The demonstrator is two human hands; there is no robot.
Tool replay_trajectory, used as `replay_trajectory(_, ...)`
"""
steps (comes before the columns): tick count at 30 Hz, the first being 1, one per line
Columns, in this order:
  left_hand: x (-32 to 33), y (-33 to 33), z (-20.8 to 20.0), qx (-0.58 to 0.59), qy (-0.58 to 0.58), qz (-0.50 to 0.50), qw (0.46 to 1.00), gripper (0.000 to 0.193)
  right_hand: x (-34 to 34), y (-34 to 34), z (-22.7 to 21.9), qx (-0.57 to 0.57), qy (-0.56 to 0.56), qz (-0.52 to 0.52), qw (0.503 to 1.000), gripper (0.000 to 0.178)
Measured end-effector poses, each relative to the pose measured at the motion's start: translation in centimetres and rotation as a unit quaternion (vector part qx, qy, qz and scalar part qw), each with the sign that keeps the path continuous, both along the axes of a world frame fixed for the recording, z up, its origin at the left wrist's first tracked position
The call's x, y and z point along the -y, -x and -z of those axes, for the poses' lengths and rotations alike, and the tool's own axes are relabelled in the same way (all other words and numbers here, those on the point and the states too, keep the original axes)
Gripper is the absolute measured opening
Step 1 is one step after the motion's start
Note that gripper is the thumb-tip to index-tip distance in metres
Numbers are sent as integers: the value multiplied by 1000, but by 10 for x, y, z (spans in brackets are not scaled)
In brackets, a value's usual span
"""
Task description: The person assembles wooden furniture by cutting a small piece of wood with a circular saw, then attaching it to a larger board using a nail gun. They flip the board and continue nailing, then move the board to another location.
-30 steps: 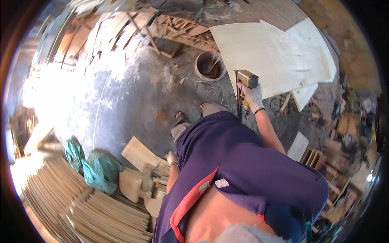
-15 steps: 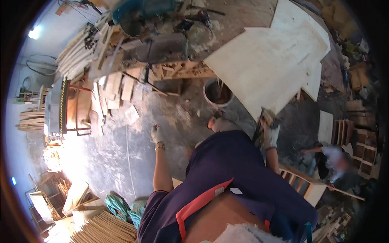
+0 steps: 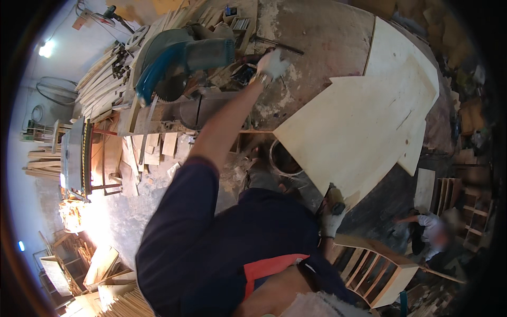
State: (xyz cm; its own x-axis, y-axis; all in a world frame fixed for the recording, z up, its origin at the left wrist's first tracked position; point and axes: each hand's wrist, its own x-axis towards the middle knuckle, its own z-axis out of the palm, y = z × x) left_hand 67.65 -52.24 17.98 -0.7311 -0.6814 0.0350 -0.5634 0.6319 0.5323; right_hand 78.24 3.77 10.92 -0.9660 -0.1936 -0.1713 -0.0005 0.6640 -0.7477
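My left hand, in a white work glove, reaches far forward over the cluttered workbench. It is over or touching small dark tools beside the blue miter saw; its fingers are blurred, and whether it grips anything is unclear. My right hand, also gloved, is closed around a dark hand tool, whose exact kind I cannot make out. That hand is low, by the near corner of a large pale plywood sheet lying on the bench and overhanging its edge.
A bucket stands under the bench edge. Wood offcuts lie at the left. A slatted wooden frame is close on my right, and another person crouches beyond it. A dark bar lies on the bench.
My left hand has swung up from my side onto the bench among the tools. My body has leaned forward, bringing more of the bench and saw into view. The right hand keeps its dark tool.
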Motion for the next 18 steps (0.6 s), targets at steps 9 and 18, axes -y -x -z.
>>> replay_trajectory(9, 266, 153, 65, 383, 75, 89, 916, 42, 67, -84, 3, -9, -23, 229, 973, 56)
replay_trajectory(18, 377, 125, 114, 441, 18, 18, 897, 31, 142, -158, -1, 89, -65, 412, 904, 83)
